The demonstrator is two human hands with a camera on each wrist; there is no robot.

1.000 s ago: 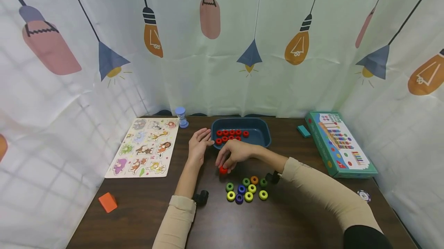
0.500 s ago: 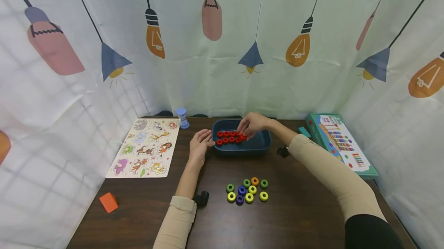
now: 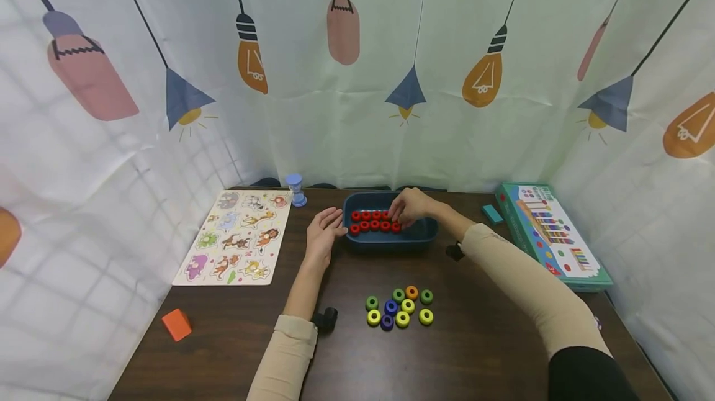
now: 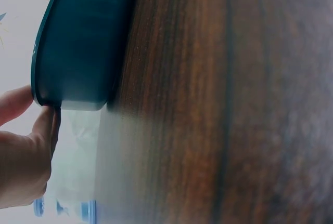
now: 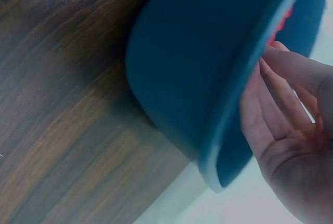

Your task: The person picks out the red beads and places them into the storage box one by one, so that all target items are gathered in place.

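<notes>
In the head view a dark blue tray (image 3: pixel 391 243) stands at the back of the table, holding two rows of red rings (image 3: pixel 375 225). My left hand (image 3: pixel 322 233) is at the tray's left end, fingers extended; in the left wrist view fingertips (image 4: pixel 44 115) touch the wall by the rim. Over the tray's right half, my right hand (image 3: pixel 412 205) reaches down from above, fingertips at the right end of the rows. In the right wrist view the fingers (image 5: pixel 257 112) dip inside the rim; their tips are hidden, so a pinch on a ring cannot be made out.
Several loose green, yellow, blue and orange rings (image 3: pixel 402 319) lie in front of the tray. An animal puzzle board (image 3: pixel 228 239) and a blue sand timer (image 3: pixel 296 190) are left. An orange block (image 3: pixel 177 324) lies front left. A green box (image 3: pixel 555 236) and teal block (image 3: pixel 493 214) are right.
My right hand has picked up a red ring from the table, carried it up into the tray and set it at the right end of the front row. My left hand has stayed at the tray.
</notes>
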